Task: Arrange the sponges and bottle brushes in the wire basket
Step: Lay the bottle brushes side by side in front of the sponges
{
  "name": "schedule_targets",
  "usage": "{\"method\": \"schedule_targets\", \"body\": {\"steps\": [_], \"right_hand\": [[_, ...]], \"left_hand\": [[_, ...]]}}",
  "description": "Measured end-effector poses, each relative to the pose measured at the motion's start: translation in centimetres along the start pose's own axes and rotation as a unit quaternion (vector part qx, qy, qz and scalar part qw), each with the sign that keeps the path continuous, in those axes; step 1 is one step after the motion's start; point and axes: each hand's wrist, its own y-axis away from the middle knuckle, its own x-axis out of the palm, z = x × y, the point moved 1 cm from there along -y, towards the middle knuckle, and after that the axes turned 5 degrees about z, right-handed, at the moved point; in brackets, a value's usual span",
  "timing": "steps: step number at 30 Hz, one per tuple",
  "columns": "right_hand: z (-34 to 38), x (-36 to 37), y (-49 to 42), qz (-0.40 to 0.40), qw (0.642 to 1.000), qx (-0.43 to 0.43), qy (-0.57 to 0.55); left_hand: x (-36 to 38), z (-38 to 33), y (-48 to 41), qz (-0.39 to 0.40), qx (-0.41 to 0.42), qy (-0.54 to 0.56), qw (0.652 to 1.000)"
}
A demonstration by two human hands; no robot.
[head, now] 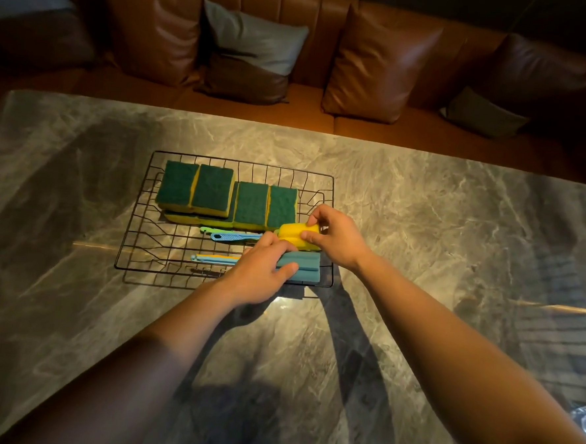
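Head view: your right hand (pixel 335 236) pinches the soft yellow brush head (pixel 296 235), left hand (pixel 264 271) grips the teal one (pixel 299 267); hold handles.

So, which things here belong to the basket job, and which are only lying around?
Part of the job:
wire basket
green-topped sponges
yellow brush head, held by right hand
teal brush head, under left hand

Only lying around:
sofa cushions
marble table
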Motion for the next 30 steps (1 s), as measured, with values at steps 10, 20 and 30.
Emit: {"method": "schedule_targets", "body": {"steps": [10, 20, 30], "right_hand": [[-0.3, 0.4, 0.1, -0.011, 1.000, -0.018, -0.020], [-0.5, 0.6, -0.2, 0.023, 0.996, -0.043, 0.072], [-1.0, 0.4, 0.9, 0.025, 0.983, -0.094, 0.153]], "left_hand": [[0.9, 0.4, -0.7, -0.041, -0.008, 0.036, 0.998], [1.0, 0.5, -1.2, -0.064, -0.013, 0.032, 0.997], [1.8, 1.3, -1.5, -0.152, -0.029, 0.011, 0.988]]}}
